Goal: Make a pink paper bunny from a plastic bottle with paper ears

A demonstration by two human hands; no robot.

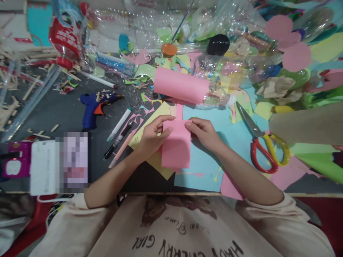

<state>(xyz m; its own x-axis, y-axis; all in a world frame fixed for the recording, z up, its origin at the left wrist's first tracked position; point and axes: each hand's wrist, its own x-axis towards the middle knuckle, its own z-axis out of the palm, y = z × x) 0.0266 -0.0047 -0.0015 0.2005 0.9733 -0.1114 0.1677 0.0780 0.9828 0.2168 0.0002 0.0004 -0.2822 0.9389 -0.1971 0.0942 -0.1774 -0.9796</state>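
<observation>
we have the pink card [176, 148] on the near side of the pink-wrapped bottle [180, 85], over part of the blue sheet [206, 182]. our left hand [154, 136] pinches it along its left edge, thumb on the face; our right hand [203, 132] is clamped on the upper right corner. if our two thumbs pull unevenly, we judge the card could skew or crease, and squeezing too hard could buckle it. its long axis runs away from us, the short upper edge pointing toward the bottle. the scissors [259, 134] lie right of the bottle and nearer us; the glue gun [92, 107] lies left of it on the dark tabletop [134, 181].
</observation>
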